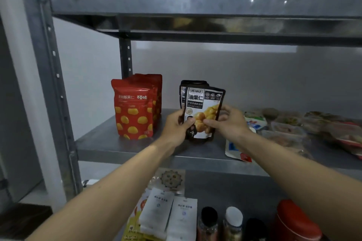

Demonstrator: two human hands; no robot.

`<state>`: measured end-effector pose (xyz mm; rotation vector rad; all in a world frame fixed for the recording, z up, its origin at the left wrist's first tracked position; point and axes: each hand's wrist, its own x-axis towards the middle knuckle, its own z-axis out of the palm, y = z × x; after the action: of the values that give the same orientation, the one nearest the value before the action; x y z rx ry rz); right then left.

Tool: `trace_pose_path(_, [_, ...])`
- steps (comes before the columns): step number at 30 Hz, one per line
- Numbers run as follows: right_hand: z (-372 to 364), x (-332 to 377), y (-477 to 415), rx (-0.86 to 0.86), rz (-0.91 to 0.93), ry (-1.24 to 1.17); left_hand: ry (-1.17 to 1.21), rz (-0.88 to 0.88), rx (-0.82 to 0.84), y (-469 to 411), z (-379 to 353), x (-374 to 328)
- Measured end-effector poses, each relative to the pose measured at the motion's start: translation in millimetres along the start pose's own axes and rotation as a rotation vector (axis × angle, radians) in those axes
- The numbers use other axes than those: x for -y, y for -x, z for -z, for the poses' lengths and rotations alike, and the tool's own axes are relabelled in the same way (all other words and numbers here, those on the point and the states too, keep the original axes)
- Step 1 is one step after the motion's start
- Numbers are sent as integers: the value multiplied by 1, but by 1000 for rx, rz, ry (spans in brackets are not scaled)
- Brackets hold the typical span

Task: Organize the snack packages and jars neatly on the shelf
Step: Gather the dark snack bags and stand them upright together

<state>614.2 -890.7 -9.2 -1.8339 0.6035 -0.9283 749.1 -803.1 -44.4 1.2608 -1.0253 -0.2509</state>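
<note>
Item in hand: black pouch (203, 111), upright between both hands, leaning slightly. Bottom edge at or just above the shelf (117, 143); cannot tell whether touching.
Grip, left hand (177, 125): closed round the pouch's left edge, thumb on the front, fingers curled behind.
Grip, right hand (227, 121): pinching the right edge, thumb on the front, other fingers loosely bent behind.

Just beyond the hands: 1 matching black pouch (193, 85), standing, mostly covered by the held one.
Left of the left hand, apart from it: red pouches (133, 111), standing front to back.
Right of the right hand: flat packets (290, 129) in a loose heap. Under the right forearm: blue-and-white packet (232, 150), poking past the shelf's front edge.
Below both forearms, lower level: white sachets (156, 211), jars (233, 225), red tin (293, 223).

Risks, as judged:
- Toppling forward on release, if let go before the base sits flat.
- Knocking the rear pouch over, if pushed back too hard.
- Dragging the overhanging packet off the edge with the right forearm on withdrawal.

Unclear: number of red pouches (at least 3). Base of the rear pouch hidden. Heap at far right blurred, contents unreadable. Upper-level packages cut off at the top.
</note>
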Motion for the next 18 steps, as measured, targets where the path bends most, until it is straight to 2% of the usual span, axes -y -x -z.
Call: trace_pose_path(18, [-20, -22, -23, -14, 33, 144, -82, 33, 60, -16, 20, 21])
